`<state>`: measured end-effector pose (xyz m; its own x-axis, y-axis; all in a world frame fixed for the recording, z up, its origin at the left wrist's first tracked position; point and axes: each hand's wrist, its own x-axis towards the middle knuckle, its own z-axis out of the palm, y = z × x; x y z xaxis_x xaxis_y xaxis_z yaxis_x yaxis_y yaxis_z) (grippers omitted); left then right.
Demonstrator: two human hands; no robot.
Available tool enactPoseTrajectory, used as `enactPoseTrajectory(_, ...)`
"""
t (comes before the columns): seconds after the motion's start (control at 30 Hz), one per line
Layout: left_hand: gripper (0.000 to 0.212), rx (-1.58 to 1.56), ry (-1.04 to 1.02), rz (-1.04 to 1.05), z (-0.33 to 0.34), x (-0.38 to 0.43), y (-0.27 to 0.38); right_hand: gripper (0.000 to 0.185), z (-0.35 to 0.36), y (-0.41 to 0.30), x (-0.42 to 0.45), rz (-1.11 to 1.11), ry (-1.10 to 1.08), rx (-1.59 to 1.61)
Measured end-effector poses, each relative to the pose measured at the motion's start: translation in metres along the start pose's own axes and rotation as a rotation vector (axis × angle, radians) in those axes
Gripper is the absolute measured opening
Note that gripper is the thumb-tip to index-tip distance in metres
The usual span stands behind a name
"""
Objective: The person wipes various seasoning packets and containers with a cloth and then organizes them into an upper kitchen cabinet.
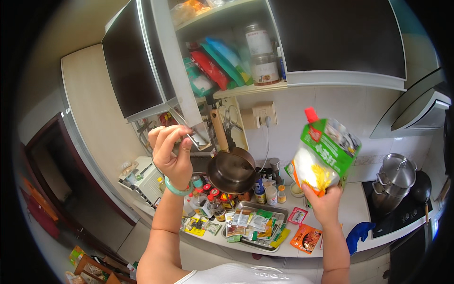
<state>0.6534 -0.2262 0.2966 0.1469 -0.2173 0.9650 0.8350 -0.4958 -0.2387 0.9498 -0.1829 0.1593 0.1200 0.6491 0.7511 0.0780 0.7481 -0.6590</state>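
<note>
My right hand (322, 204) grips the lower end of a green and white spouted food pouch (317, 159), raised above the counter. Its red cap points up, and yellow shreds are pictured on the front. To the left, my left hand (172, 152) is raised with bent fingers. Its thumb and fingertips pinch the metal-framed lower edge of what looks like an open cabinet door (201, 142); the fingertips are blurred. A green bangle circles that wrist. Between my hands, a frying pan (230, 170) with a wooden handle hangs below the open wall cabinet (230, 93).
Several bags (220, 64) and stacked jars (264, 56) fill the cabinet shelf. Below, a metal tray (283, 214) holds seasoning packets beside sauce bottles (214, 206). An orange packet (306, 238) and blue glove (356, 236) lie rightward. A steel pot (393, 181) stands on the cooktop (390, 227).
</note>
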Motion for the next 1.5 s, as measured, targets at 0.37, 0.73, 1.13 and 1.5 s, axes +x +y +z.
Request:
enactPoseTrajectory(0.37,0.035,0.050,-0.148,-0.129,0.022,0.027,-0.014,0.046,0.113,0.023,0.170,0.117,-0.334,0.733)
enactPoseTrajectory(0.73,0.049,-0.177,-0.269,-0.537,0.021,0.014,0.002,0.034,0.239,-0.027,0.261,0.575,-0.783,1.076)
enactPoseTrajectory(1.13,0.057,-0.145,-0.345,-0.544,0.002,0.012,0.004,0.022,0.335,-0.030,0.298,-0.204,-0.125,0.167)
enactPoseTrajectory(1.5,0.053,-0.176,-0.347,-0.517,0.005,0.015,0.003,0.036,0.346,-0.044,0.291,-0.275,-0.316,-0.434)
